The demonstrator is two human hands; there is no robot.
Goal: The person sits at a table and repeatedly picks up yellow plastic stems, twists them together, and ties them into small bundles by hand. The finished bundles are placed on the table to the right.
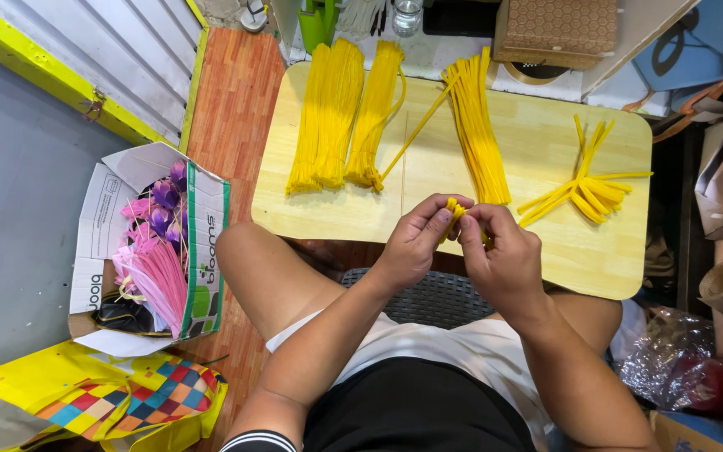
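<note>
From my remote seat, I saw that most of the small bent yellow fuzzy pipe cleaner [455, 211] was hidden between the fingers. The left hand [413, 244] and the right hand [502, 255] were pressed together, both pinching it, wrists raised above the knees at the near edge of the light wooden table [537, 142]. Farther lay bundles of straight yellow pipe cleaners [328, 113].
</note>
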